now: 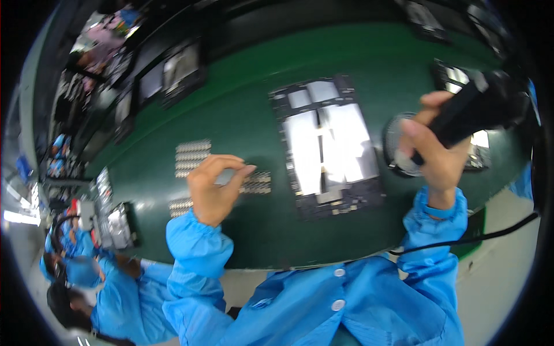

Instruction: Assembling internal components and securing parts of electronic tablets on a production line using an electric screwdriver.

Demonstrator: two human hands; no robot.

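Here we hold our left hand (214, 190) above the green conveyor belt (242, 115), thumb and forefinger pinching a small silvery metal strip (226, 176) — lifted just over the rows of similar silvery parts (193, 154). Our right hand (434, 149) wraps closed around a black handheld power tool (470, 109), poised beside the open grey rectangular device chassis (329, 147) — presumably ready for fastening.

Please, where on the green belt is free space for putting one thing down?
Bare green belt lies near the front edge, between the left hand and the open flat device. Crowded: small silver part strips by that hand, round mesh dish under the right hand.
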